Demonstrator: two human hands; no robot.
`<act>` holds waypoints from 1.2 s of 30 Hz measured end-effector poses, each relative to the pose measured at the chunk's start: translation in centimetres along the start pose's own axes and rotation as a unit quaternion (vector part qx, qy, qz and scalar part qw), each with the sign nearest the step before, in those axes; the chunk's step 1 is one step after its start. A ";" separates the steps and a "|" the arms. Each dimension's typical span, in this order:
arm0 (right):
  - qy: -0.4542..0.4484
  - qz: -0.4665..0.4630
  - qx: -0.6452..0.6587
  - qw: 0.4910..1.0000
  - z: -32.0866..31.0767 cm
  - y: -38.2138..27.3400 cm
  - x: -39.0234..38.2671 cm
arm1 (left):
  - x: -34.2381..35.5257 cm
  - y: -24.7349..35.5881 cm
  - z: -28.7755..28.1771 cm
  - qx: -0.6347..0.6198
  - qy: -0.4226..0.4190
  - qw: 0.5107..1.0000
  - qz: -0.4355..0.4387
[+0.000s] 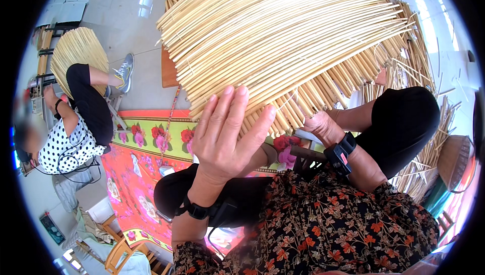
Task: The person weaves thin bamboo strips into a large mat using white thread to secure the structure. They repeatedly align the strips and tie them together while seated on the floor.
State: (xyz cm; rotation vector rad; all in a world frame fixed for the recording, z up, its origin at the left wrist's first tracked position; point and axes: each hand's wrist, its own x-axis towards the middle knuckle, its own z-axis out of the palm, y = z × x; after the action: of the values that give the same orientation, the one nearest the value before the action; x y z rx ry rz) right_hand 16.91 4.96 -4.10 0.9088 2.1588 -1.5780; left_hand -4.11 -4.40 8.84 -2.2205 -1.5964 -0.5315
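Observation:
A large mat of pale plant stalks [283, 37] slants across the space above my lap. Its top layer runs lengthwise, and a second layer of stalks [323, 90] lies crosswise under it, the ends sticking out along the near edge. Thin stitches of thread show on the surface, with a loop of thread near that edge. My left hand [222, 128] lies flat on the near left corner, fingers stretched out. At the near edge, my right hand [323, 126] grips the mat by the lower stalk ends, its fingertips mostly hidden beneath.
Loose stalks [422, 138] pile on the floor at the right, beside a woven basket [453, 164]. At the left a seated co-worker in a dotted top [68, 143] has a round stalk mat [78, 55]. A red floral cloth [136, 174] spreads under me; a wooden chair [118, 255] stands lower left.

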 end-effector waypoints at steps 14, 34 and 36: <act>0.205 -0.290 -0.106 0.929 1.4 3.6 -2.0 | -0.2 -0.1 0.5 0.011 0.022 1.000 -0.005; 0.058 -0.200 0.329 0.921 6.3 10.4 1.4 | 0.2 0.2 -0.5 -0.005 0.022 0.999 -0.024; 0.061 -0.195 0.328 0.922 6.1 10.4 1.1 | 0.3 0.2 -0.7 -0.005 0.027 0.999 -0.023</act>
State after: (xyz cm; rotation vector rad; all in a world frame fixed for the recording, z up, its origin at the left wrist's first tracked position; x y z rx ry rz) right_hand 22.15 1.57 -14.46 0.7832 1.9876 -2.6006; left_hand -3.93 -4.50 9.57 -2.1621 -1.6246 -0.6085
